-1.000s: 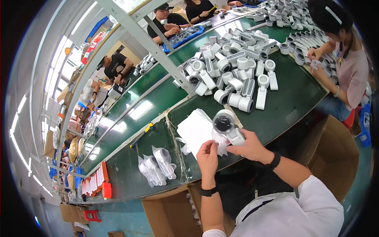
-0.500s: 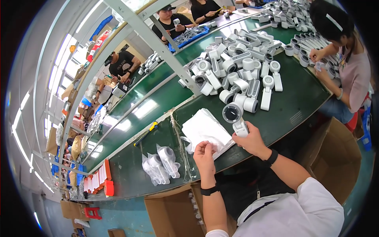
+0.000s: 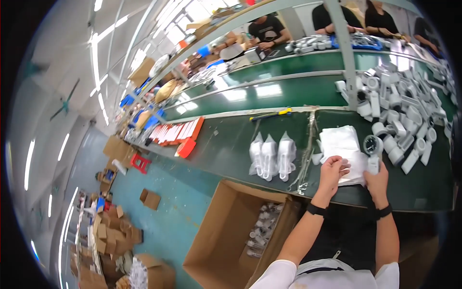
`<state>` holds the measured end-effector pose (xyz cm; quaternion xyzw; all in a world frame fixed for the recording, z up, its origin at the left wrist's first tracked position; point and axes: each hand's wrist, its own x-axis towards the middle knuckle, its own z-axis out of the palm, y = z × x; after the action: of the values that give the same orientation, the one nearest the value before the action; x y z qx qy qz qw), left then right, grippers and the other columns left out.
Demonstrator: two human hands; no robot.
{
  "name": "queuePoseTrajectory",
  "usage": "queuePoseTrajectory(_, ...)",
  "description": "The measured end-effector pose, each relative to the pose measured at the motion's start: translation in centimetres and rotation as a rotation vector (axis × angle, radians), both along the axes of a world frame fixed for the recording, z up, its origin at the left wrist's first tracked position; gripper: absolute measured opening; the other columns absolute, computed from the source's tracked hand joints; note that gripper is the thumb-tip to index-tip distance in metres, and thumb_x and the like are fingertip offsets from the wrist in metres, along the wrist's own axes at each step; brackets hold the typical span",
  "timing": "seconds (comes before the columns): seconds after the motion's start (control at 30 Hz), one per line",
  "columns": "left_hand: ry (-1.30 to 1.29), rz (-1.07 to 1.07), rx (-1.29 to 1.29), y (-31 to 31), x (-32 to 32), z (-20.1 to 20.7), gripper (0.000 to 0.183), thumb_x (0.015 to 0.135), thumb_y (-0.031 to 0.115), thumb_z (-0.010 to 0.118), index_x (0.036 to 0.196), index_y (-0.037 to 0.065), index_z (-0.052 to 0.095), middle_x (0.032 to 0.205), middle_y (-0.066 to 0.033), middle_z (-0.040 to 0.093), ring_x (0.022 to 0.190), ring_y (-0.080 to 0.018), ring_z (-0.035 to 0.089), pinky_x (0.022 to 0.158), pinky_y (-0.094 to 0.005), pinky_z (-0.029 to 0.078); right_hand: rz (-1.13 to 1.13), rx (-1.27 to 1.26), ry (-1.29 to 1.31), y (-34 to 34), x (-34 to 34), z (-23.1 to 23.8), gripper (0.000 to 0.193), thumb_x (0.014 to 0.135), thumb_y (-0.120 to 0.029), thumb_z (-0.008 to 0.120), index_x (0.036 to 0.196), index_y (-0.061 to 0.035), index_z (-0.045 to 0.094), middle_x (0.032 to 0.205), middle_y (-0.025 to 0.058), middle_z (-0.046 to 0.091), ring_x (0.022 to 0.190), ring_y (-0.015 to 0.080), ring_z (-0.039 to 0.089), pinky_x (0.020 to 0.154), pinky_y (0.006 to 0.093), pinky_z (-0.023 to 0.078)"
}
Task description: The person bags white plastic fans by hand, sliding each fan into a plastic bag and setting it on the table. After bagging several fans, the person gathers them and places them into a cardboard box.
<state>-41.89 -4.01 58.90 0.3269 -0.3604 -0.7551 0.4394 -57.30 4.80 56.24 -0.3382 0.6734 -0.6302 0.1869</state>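
Head view: I see my right hand (image 3: 378,177) closed around the handle of a white handheld fan (image 3: 372,151), upright near the tabletop's (image 3: 231,149) front edge, round head uppermost. My left hand (image 3: 332,171) pinches the clear bag (image 3: 349,166) beside it, wrist bent forward.

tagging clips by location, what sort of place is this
Most likely a factory packing line. A long green conveyor belt carries a heap of identical white handheld devices; three bagged ones lie beside an open cardboard carton, and other workers sit along the line.
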Motion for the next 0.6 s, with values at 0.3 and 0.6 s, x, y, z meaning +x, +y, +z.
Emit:
queuePoseTrajectory(0.3, -0.281, -0.025, -0.233, -0.2, -0.2, -1.0, 0.019, 0.09, 0.009, 0.059, 0.106, -0.002, 0.061, 0.08, -0.0034, 0.061, 0.069, -0.0091, 0.057, 0.064, -0.0239, 0.047, 0.104, 0.042, -0.178, 0.6, 0.7, 2.0, 0.034, 0.073, -0.007, 0.068, 0.104, 0.0016, 0.056, 0.074, 0.0035, 0.058, 0.051, 0.0085, 0.05, 0.046, 0.0237, 0.04)
queuePoseTrajectory(0.6, -0.488, 0.056, -0.415, -0.2, 0.1, 0.1, 0.024, 0.092, 0.019, 0.065, 0.102, -0.002, 0.069, 0.074, -0.001, 0.064, 0.061, -0.006, 0.053, 0.057, -0.0216, 0.042, 0.343, -0.003, -0.223, 6.3, -1.1, 6.7, 0.035, 0.085, -0.012, 0.066, 0.115, 0.0004, 0.054, 0.076, 0.0034, 0.059, 0.051, 0.0084, 0.052, 0.046, 0.0233, 0.042)
